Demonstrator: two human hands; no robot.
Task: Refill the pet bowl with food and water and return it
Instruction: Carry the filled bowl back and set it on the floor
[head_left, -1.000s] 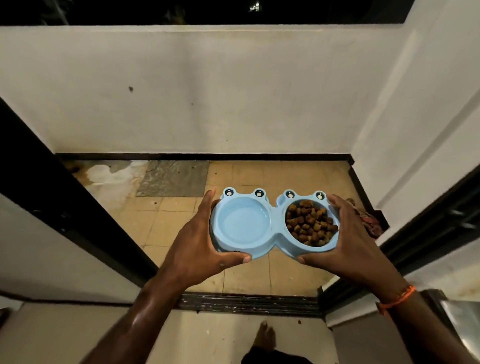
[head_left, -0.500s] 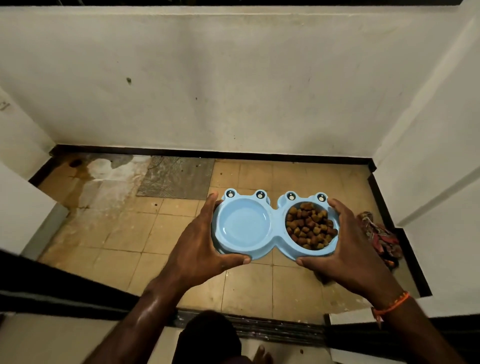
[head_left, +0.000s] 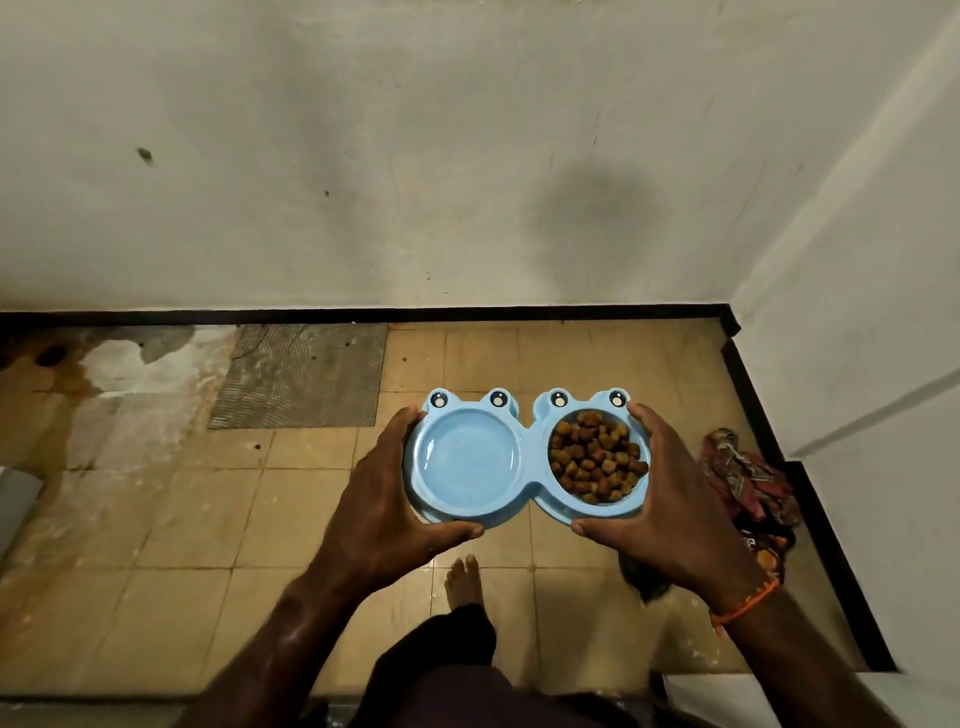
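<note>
Blue plastic pet bowl (head_left: 527, 457), double-welled, moulded with frog eyes along its far rim, is held level in the air above the tiled floor (head_left: 291, 519), not resting on anything. Right well: brown kibble (head_left: 597, 462), heaped close to the rim. Left well: smooth pale-blue interior with a faint sheen; probably holds water, but the level cannot be read from this angle.

Left hand (head_left: 384, 514) grips the left end, thumb curled along the near edge and fingers (head_left: 408, 418) wrapped round the far side. Right hand (head_left: 670, 514) grips the right end the same way; an orange thread bracelet (head_left: 743, 605) sits on that wrist.

Judgement on progress: food refill looks complete, water refill likely complete, return not yet done. The bowl has yet to be set down on the floor. Lowering it level would matter, since tilt could spill water or kibble.

Surroundings: one bare foot (head_left: 464, 579) stands on the tiles below the bowl. A grey textured patch (head_left: 301, 374) lies near the floor's far edge by the white wall (head_left: 415, 156), with pale staining toward the far-left corner. Crumpled red-patterned cloth (head_left: 737, 478) and a dark packet (head_left: 763, 551) lie along the floor's right edge.
</note>
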